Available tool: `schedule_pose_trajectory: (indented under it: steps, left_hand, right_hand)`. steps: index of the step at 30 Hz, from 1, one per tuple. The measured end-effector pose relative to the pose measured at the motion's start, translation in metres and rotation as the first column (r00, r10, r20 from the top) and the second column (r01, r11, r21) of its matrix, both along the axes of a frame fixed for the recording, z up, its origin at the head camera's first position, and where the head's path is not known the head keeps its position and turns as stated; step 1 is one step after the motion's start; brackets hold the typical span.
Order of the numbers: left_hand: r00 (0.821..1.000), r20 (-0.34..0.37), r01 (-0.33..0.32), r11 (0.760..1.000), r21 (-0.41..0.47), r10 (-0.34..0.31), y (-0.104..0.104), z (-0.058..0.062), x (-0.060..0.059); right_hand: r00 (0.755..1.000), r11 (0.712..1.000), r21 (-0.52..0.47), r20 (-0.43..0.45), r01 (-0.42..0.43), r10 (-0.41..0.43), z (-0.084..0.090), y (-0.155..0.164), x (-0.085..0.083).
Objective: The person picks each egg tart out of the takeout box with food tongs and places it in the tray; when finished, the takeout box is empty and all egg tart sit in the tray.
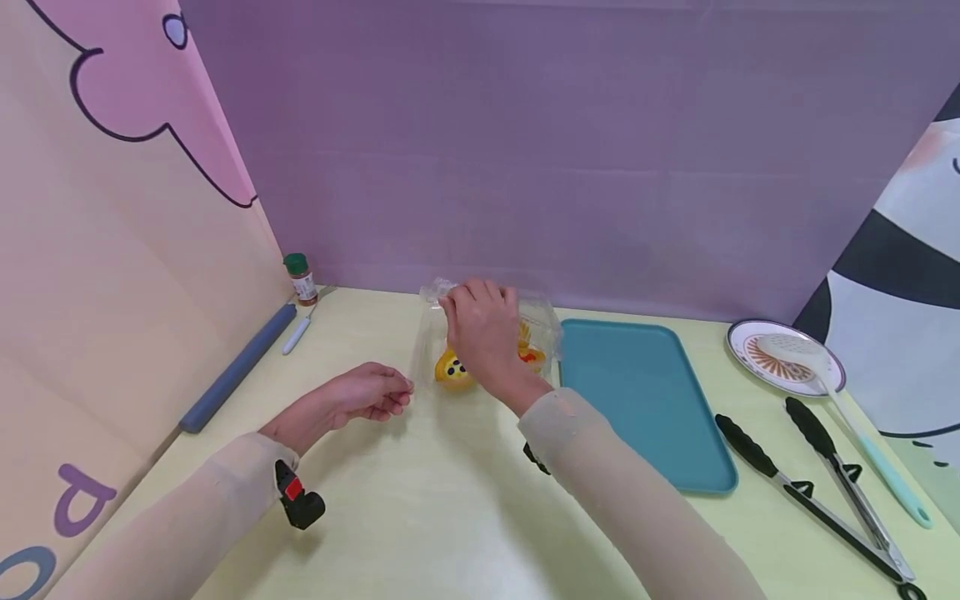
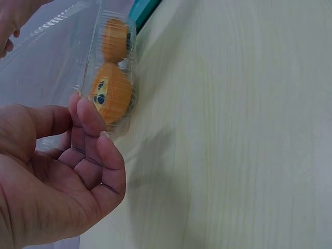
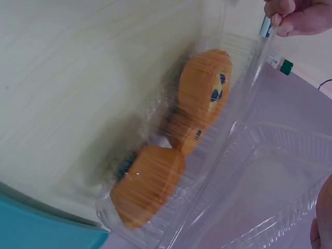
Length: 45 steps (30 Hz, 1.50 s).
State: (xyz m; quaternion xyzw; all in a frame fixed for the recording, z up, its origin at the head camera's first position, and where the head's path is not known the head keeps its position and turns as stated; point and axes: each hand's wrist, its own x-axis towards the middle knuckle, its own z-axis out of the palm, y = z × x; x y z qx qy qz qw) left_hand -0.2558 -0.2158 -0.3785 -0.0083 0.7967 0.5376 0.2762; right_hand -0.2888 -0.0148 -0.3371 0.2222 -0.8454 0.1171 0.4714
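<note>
A clear plastic clamshell box point(image 3: 207, 176) has its lid point(image 3: 275, 171) swung back, with orange round pastries point(image 3: 205, 85) inside; dark blue spots show on their tops. At the box's front left corner, my left hand point(image 1: 367, 392) has its thumb and fingertips together, pinching the plastic rim. My right hand point(image 1: 483, 333) reaches over the box and holds the far edge of the lid with curled fingers. In the head view it covers the middle of the box, leaving a yellow-orange pastry point(image 1: 452, 371) visible on the left.
Right of the box lies a teal tray point(image 1: 637, 400). Farther right are tongs point(image 1: 817, 492) and a patterned plate point(image 1: 738, 342) with a slotted spoon point(image 1: 862, 425) across it. Along the left wall are a blue roller point(image 1: 240, 367), a slim white-handled tool point(image 1: 297, 335) and a green-capped jar point(image 1: 302, 279).
</note>
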Motion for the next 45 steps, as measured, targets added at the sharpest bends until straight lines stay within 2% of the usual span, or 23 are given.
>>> schedule_pose_trajectory:
  steps: [5,11,15,21,27,31,36,42,45]
  left_hand:
    - [1.0,-0.015,0.008,1.0,0.003,-0.008,0.003,0.0,0.0]
    - [1.0,-0.021,0.002,1.0,0.007,-0.002,0.007,0.0,0.0]
    - [1.0,-0.023,-0.01,1.0,0.008,0.01,0.008,-0.001,0.001]
    - [0.999,-0.036,-0.019,1.0,0.002,0.019,0.008,-0.003,0.004]
    - [0.999,-0.043,-0.006,1.0,-0.009,0.006,0.008,-0.002,0.005]
    - [0.998,-0.058,-0.001,1.0,-0.025,0.0,0.007,0.0,0.004]
    - [0.998,-0.07,0.003,1.0,-0.031,-0.005,0.005,0.001,0.003]
    - [0.998,-0.061,-0.002,0.999,-0.035,0.0,0.005,0.0,0.005]
    - [0.998,-0.058,-0.005,1.0,-0.031,0.003,0.004,0.0,0.007]
  right_hand:
    - [1.0,1.0,0.016,-0.008,0.011,-0.011,0.015,-0.002,-0.007]
    - [0.997,0.99,0.127,0.034,0.059,-0.064,0.029,0.003,-0.019]
    - [0.996,0.985,0.153,0.027,0.079,-0.084,0.037,0.006,-0.027]
    - [0.997,0.991,0.117,0.041,0.058,-0.063,0.045,0.007,-0.037]
    - [0.986,1.0,0.014,0.166,0.028,-0.03,0.056,0.031,-0.043]
    - [0.944,0.991,-0.128,0.331,0.029,0.015,0.051,0.06,-0.049]
    - [0.855,0.944,-0.315,0.513,0.098,0.082,0.029,0.104,-0.062]
    - [0.748,0.872,-0.463,0.632,0.156,0.203,0.007,0.142,-0.073]
    - [0.692,0.859,-0.474,0.686,0.192,0.224,0.001,0.151,-0.078]
